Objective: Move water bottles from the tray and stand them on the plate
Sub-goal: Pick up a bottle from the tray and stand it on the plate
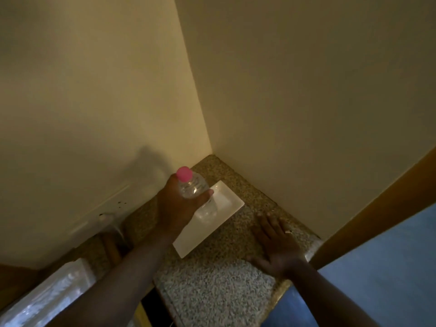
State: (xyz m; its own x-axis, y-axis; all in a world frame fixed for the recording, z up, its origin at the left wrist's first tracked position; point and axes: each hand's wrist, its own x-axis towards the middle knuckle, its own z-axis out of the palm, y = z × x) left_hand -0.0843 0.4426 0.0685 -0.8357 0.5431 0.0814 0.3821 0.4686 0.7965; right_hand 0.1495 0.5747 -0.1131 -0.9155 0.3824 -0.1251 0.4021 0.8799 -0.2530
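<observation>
A clear water bottle (195,190) with a pink cap stands upright over the white rectangular plate (230,201), its base at or just above the plate's middle. My left hand (174,206) is wrapped around the bottle's upper body from the left. My right hand (276,241) lies flat with fingers spread on the speckled counter to the right of the plate, holding nothing. The tray is hard to make out; a shiny plastic-wrapped pack (44,293) at the lower left may hold more bottles.
The plate sits in a corner of a speckled stone counter (212,286), with cream walls (306,102) close behind and to the left. A wooden edge (377,199) and a blue surface (389,267) lie to the right. A dark wooden object (111,246) stands left of the plate.
</observation>
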